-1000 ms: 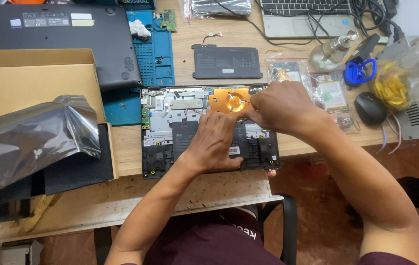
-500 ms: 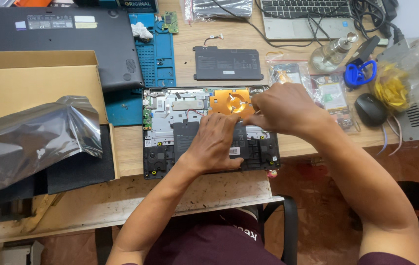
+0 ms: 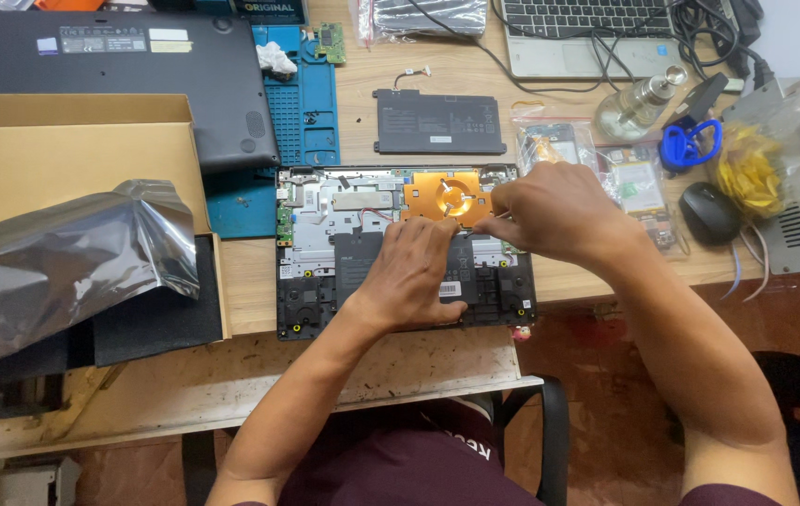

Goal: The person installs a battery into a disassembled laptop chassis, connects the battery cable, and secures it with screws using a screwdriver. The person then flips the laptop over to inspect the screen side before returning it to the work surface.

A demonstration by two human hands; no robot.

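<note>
My left hand lies flat, fingers together, on the opened laptop; my right hand pinches a thin tool beside the copper fan.

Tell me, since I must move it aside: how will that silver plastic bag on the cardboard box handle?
The silver bag looks crumpled and thin, so probably floppy and light. Its glossy surface suggests it may slip from fingers or slide off the cardboard box.

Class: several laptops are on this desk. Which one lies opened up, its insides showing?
The opened laptop under both hands, copper fan exposed; the dark laptop stays closed, the silver laptop shows keys.
</note>
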